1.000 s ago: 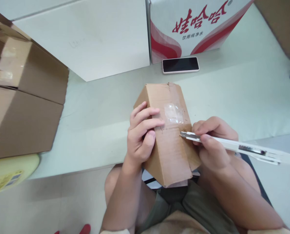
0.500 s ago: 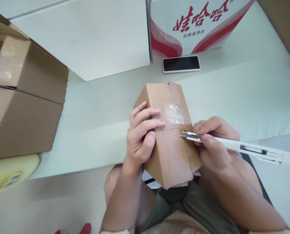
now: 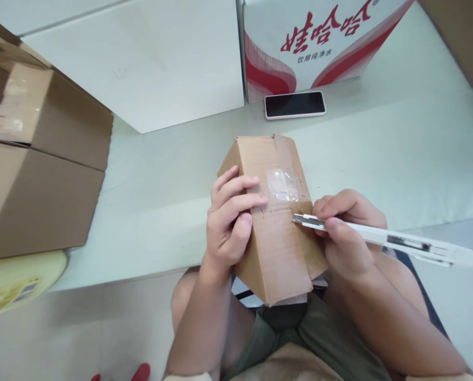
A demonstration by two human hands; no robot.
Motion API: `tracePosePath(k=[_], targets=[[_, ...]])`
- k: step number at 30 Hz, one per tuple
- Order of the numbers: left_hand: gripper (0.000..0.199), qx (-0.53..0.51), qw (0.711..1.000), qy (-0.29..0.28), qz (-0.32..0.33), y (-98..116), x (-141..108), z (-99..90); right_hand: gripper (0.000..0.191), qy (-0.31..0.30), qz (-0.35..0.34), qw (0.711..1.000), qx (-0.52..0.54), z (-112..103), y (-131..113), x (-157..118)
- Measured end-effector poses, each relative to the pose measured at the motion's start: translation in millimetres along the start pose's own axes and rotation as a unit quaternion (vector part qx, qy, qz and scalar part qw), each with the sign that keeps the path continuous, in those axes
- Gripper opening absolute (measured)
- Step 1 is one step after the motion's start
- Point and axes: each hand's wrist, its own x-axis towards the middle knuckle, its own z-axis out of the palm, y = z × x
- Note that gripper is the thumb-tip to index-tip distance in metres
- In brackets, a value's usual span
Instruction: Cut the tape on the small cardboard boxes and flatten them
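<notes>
A small brown cardboard box is tilted between my hands, its lower end over my lap. My left hand grips the box's left side, with its fingertips on the taped face. A shiny patch of clear tape crosses the upper half of that face. In my right hand is a white utility knife, the fingers closed round its front part. The knife's blade end meets the box face just below the clear tape. Whether the tip is inside the cardboard I cannot tell.
On the pale green tabletop a phone lies before a red and white carton. A large white box stands at the back left. Stacked brown cartons and a yellow container are at the left.
Almost nothing differs. The knife and my right hand appear shifted very slightly left, along with a slight shift of the whole view. Both holds are the same.
</notes>
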Motion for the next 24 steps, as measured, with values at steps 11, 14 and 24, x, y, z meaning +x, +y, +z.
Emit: tracePosePath(k=[11,14,24], targets=[[0.027,-0.014,1.0,-0.002,-0.002,0.4,0.3,-0.1,0.014,0.003,0.0,1.0,0.007,1.4,-1.0,0.2],[0.028,0.0,1.0,-0.009,-0.004,0.4,0.0,-0.6,0.013,0.0,-0.001,1.0,0.006,0.7,-0.2,-0.1],[0.027,-0.013,1.0,-0.006,-0.009,1.7,0.6,-0.7,0.014,0.003,-0.001,1.0,-0.004,0.5,-0.9,-0.1]])
